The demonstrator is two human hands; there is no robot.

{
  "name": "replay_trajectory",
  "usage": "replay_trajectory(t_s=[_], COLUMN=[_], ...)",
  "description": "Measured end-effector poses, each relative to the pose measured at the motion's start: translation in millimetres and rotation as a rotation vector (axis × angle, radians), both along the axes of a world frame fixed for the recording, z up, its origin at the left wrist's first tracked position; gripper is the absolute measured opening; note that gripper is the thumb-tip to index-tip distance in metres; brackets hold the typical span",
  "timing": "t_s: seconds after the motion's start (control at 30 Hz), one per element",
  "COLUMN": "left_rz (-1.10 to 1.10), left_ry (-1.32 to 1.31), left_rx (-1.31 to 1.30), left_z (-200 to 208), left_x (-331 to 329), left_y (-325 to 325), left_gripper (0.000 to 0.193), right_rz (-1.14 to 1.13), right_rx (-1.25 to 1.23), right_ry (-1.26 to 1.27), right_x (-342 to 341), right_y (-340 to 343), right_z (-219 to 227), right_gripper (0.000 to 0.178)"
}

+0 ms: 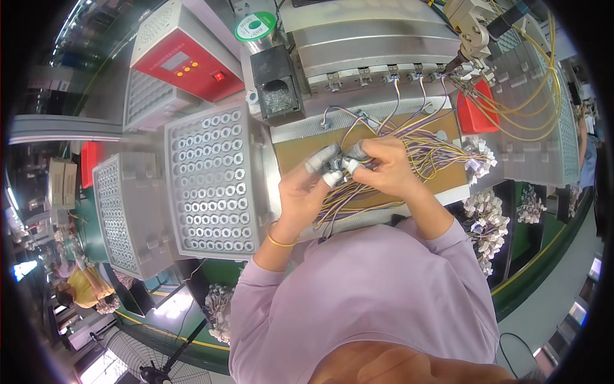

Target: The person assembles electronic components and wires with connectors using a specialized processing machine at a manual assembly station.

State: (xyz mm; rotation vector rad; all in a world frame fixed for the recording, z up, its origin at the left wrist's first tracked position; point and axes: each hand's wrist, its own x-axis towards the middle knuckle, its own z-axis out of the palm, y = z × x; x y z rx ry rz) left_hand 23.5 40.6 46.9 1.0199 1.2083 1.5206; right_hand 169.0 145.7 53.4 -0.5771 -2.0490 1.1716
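Observation:
My left hand (306, 191) and my right hand (389, 168) meet over the middle of the work board, with pale covers on several fingertips. Both are closed in a pinch around a small metallic part (338, 164), mostly hidden by the fingers. Its exact kind does not show. Beneath and beside my hands lies a bundle of purple, yellow and white wires (425, 153), ending at the right in white plug connectors (476, 160). Beyond the hands, a few wires run up to small clamps (393, 74) on a metal fixture (364, 51).
Left of the board stands a grey tray (261, 192) with rows of metal rings. Farther back are a red control box (211, 73), a solder spool (256, 29) and a black holder (275, 70). A red bin (476, 115) and a jointed metal arm (472, 45) with yellow cables are at right.

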Motion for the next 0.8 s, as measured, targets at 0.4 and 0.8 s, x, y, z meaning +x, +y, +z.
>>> replay_trajectory(t_s=[0.4,0.8], left_rz=[0.086,-0.11], left_ry=[-0.401,0.882], left_rx=[-0.144,0.004], left_z=[-8.3,-74.4], left_x=[3.9,26.3], left_y=[12.2,23.5], left_gripper=[0.02,0.025], right_rz=[0.022,-0.354], right_rx=[-0.424,-0.503], right_ry=[-0.082,0.042], right_x=[-7.7,5.0], right_y=[-12.0,50.5], right_z=[-12.2,-11.5], right_gripper=[0.011,0.008])
